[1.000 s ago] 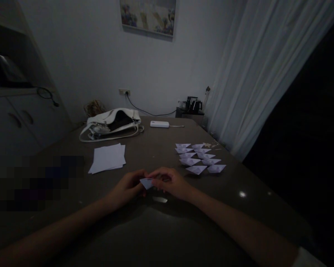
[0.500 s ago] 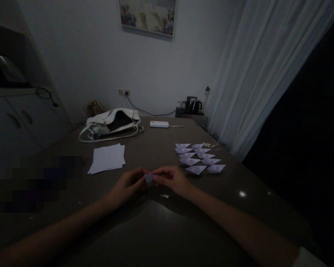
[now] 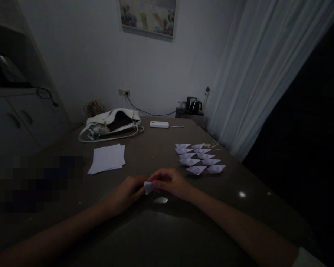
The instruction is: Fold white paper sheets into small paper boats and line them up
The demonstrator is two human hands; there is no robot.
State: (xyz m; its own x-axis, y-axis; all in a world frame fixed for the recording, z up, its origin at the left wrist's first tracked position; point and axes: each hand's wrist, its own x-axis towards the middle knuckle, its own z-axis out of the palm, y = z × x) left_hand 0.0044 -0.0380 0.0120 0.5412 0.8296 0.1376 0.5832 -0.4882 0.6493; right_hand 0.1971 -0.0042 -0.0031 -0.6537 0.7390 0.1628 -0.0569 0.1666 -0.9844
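Small folded white paper (image 3: 147,188) is pinched between thumb and fingers of my right hand (image 3: 171,182); my left hand (image 3: 129,193), fingers curled nearly closed, grips its other side above the glossy brown worktop (image 3: 167,237), near white folded-paper boats (image 3: 206,156).

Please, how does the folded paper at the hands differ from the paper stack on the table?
The folded paper looks small and compact, while the paper stack has broad, flat sheets. The right hand pinches the folded paper; the paper stack lies untouched on the table. Both look white.
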